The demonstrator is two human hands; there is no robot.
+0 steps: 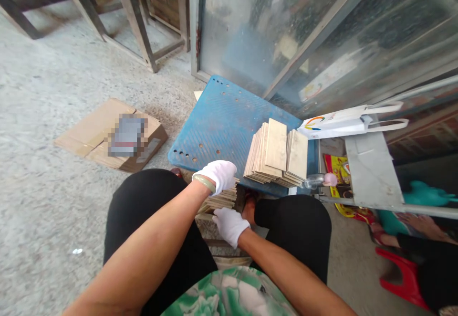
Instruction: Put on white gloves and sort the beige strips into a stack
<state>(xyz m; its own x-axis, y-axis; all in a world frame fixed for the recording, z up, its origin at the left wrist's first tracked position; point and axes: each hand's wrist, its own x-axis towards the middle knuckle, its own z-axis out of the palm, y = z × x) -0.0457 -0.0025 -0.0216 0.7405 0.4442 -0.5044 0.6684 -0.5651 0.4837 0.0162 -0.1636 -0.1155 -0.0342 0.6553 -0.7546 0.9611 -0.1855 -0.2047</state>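
Observation:
Between my knees, a stack of thin wooden boards (222, 197) shows its layered edges, partly covered by my hands. My left hand (220, 175), in a white glove, curls over the far end of this stack, its fingertips hidden. At the near end, my right hand (231, 226), also gloved in white, has its fingers bent against the boards. Beyond them, on a blue plastic table (211, 130), stand a larger leaning row of thin boards (275, 144) and a shorter row (296, 156) to its right.
A cardboard box (96, 134) with a blurred flat item on top lies left on the floor. Right of the boards are a clear bottle with a pink cap (329, 179) and a white paper bag (336, 122). Another person sits far right near a red stool (400, 278).

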